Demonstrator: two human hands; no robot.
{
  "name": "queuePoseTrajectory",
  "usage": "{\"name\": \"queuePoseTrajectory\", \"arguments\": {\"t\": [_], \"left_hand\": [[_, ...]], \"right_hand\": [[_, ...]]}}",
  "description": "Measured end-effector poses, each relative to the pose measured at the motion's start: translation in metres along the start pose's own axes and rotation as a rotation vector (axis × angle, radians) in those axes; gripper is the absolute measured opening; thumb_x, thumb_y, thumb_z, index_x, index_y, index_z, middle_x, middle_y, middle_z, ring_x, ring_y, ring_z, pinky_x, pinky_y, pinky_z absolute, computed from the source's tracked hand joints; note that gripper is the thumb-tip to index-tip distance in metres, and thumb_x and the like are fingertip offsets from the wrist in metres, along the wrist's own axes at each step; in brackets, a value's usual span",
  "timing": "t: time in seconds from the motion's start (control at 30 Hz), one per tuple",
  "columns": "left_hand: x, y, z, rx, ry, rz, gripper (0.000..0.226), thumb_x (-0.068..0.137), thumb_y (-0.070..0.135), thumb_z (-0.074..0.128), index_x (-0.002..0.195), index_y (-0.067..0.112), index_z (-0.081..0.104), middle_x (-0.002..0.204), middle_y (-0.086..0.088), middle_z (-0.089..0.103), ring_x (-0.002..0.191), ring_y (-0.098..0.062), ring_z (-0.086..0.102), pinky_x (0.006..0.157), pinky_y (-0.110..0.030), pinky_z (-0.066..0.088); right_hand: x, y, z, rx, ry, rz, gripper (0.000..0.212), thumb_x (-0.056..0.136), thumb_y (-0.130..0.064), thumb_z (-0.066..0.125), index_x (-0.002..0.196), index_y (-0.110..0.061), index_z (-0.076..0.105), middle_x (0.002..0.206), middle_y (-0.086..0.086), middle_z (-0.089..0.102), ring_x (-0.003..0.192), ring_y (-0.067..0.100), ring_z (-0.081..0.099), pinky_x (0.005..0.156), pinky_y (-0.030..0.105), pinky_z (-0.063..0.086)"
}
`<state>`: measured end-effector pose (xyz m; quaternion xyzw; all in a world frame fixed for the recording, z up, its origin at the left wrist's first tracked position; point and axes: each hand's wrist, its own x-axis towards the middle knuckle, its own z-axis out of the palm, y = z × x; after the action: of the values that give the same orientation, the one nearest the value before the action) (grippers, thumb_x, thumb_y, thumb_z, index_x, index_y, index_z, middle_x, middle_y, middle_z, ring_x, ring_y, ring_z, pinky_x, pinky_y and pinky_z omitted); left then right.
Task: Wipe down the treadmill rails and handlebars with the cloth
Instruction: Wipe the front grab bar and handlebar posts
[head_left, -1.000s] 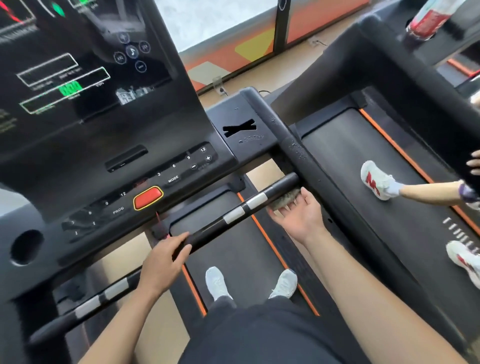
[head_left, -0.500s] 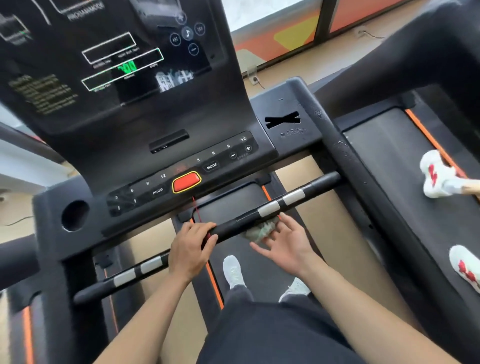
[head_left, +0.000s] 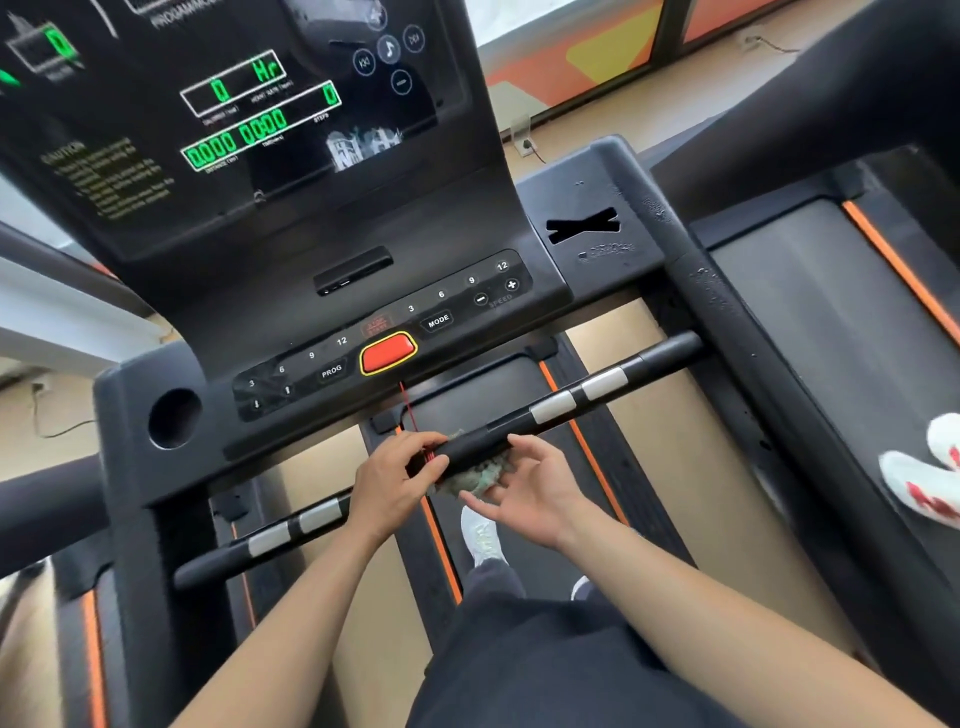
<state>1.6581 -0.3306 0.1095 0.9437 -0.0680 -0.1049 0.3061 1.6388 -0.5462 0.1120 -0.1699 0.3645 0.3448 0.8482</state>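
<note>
A black handlebar (head_left: 639, 366) with silver sensor pads runs across the treadmill below the console. My left hand (head_left: 389, 480) grips the bar near its middle, fingers curled over the top beside a red safety cord (head_left: 408, 410). A crumpled grey-green cloth (head_left: 470, 478) sits under the bar just right of that hand. My right hand (head_left: 530, 491) cups the cloth from below, palm up, thumb near the bar's front. The black right side rail (head_left: 727, 322) slopes back on the right, speckled with marks.
The console (head_left: 311, 156) with lit green digits and a red stop button (head_left: 388, 353) rises behind the bar. A round cup hole (head_left: 174, 418) is at left. Another person's white and red shoes (head_left: 924, 483) stand on the neighbouring treadmill at right. My own shoes are on the belt below.
My right hand slid the cloth leftward along the handlebar from its right end to the middle, next to my left hand. The view shifted right and down.
</note>
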Motion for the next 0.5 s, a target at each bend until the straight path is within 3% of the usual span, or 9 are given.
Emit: {"name": "queuePoseTrajectory", "arguments": {"t": [0.1,0.27,0.5], "left_hand": [[-0.001,0.002,0.0,0.018,0.007,-0.013,0.035,0.089,0.055,0.052,0.113,0.036,0.069,0.098,0.022,0.064,0.093,-0.001,0.058,0.077,-0.025,0.046],[0.001,0.007,0.001,0.041,0.021,-0.048,0.036,0.086,0.057,0.049,0.111,0.04,0.067,0.099,0.022,0.065,0.093,-0.001,0.058,0.077,-0.026,0.046],[-0.002,0.009,0.003,0.036,0.03,-0.045,0.039,0.085,0.059,0.047,0.111,0.039,0.068,0.099,0.022,0.065,0.093,-0.003,0.058,0.074,-0.029,0.047]], "right_hand": [[-0.008,-0.01,-0.006,0.08,0.015,-0.046,0.056,0.086,-0.033,0.063,0.135,-0.007,0.058,0.135,0.021,0.061,0.125,0.042,0.057,0.107,0.057,0.042],[-0.028,-0.046,-0.021,0.161,0.075,-0.192,0.038,0.088,-0.041,0.061,0.115,-0.015,0.067,0.135,0.016,0.061,0.124,0.039,0.057,0.105,0.053,0.044],[-0.063,-0.111,-0.052,0.258,0.181,-0.419,0.047,0.088,-0.043,0.057,0.125,-0.013,0.062,0.139,0.012,0.059,0.127,0.034,0.056,0.108,0.052,0.041]]}}
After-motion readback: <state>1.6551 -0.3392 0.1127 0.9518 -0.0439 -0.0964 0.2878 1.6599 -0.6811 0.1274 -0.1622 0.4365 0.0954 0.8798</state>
